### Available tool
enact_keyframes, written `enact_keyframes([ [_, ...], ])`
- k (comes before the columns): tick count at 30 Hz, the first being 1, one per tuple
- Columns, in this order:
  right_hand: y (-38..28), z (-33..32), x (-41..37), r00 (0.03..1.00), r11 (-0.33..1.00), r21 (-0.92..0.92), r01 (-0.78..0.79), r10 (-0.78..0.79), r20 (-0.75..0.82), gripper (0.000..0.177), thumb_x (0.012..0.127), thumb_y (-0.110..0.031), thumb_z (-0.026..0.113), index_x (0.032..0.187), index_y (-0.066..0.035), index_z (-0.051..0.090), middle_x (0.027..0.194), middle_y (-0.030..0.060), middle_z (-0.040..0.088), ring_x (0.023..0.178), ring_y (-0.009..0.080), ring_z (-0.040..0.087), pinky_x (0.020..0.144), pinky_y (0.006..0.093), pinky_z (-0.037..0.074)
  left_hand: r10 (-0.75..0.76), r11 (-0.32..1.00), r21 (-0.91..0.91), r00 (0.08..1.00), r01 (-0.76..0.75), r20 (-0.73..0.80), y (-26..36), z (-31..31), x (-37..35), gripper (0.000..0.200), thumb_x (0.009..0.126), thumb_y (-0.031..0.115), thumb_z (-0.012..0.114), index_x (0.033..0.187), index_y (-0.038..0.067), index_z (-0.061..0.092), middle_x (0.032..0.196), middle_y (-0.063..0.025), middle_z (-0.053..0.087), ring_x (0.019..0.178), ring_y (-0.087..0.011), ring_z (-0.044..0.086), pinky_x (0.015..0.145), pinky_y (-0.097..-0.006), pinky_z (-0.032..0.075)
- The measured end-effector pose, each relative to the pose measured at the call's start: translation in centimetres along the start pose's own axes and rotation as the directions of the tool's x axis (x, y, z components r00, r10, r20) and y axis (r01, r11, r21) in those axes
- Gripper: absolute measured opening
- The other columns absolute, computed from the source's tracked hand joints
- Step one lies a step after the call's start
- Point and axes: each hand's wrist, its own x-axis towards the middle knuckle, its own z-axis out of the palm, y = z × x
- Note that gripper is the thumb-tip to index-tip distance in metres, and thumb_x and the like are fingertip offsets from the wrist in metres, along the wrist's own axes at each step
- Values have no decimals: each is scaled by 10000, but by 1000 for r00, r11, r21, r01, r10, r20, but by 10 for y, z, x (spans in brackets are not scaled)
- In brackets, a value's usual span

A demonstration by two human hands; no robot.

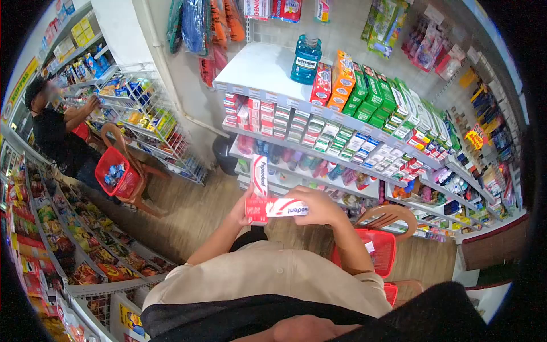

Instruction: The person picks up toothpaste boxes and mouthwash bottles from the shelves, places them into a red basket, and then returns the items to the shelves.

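Two white-and-red Pepsodent toothpaste boxes are in front of my chest. My left hand is closed around the lower end of the upright toothpaste box, which points away from me. Across its base lies the level toothpaste box, its red end toward the left. Fingers of my right hand grip that level box by its right end. The two boxes overlap near my left hand; whether they touch is hard to tell.
Ahead stands a shelf rack stacked with toothpaste boxes, a blue Listerine bottle on top. A chair with a red basket is at my right. Left, a person in black handles goods near another red basket. Snack shelves line the left.
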Motion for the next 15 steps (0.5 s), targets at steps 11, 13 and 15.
enact_keyframes([
  [11, 6, 23, 40, 964, 869, -422, 261, -212, 159, 449, 732, -72, 697, 1144, -242, 643, 1287, -86, 587, 1350, 215, 425, 1131, 700, 164, -329, 937, 132, 944, 322, 33, -37, 5, -22, 714, 946, 600, 467, 1399, 48, 459, 1297, -189, 600, 1135, -246, 637, 930, -449, 548],
  [13, 9, 29, 44, 962, 844, -465, 268, -208, 177, 497, 731, -67, 693, 1186, -262, 642, 1341, -77, 554, 1381, 250, 390, 1122, 717, 157, -250, 959, 131, 968, 250, -13, -45, -17, -26, 675, 961, 568, 484, 1397, 53, 463, 1300, -178, 601, 1128, -248, 639, 924, -448, 551],
  [15, 17, 46, 41, 975, 873, -465, 151, -210, -77, 585, 727, -56, 680, 1246, -322, 635, 1414, -48, 504, 1381, 288, 384, 1107, 740, 145, -145, 971, 127, 921, 203, -363, -42, -19, -25, 597, 986, 511, 495, 1389, 71, 475, 1295, -155, 609, 1127, -251, 639, 930, -444, 550],
])
